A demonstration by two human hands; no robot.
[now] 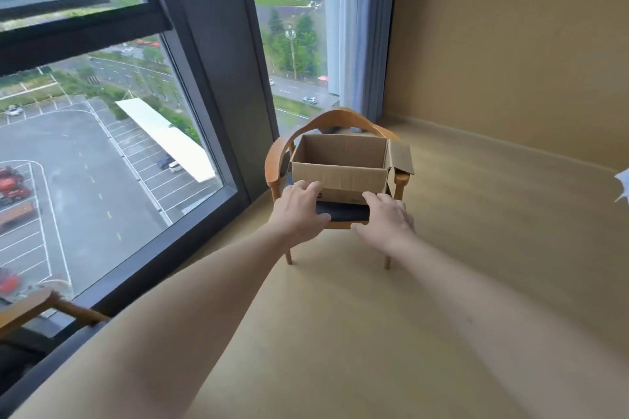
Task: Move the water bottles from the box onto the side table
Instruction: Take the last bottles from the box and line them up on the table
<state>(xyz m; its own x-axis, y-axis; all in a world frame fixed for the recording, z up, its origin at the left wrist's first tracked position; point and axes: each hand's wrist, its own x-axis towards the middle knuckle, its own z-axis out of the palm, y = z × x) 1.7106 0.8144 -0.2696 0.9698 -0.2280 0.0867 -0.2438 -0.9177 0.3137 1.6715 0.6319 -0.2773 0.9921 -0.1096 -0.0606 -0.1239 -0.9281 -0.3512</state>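
An open cardboard box (338, 173) stands on the dark seat of a wooden armchair (282, 150) by the window. What I see of its inside is bare cardboard; no water bottle shows. My left hand (299, 206) reaches to the box's lower left corner, its fingertips touching the front wall. In front of the lower right corner, my right hand (386, 214) has its fingers slightly curled over the seat's edge, holding nothing. No side table is in view.
A large floor-to-ceiling window (102, 146) runs along the left. A grey curtain (357, 27) hangs behind the chair. A tan wall panel (510, 61) closes the right side. Another wooden chair's arm (41, 308) shows at lower left. The floor is tan.
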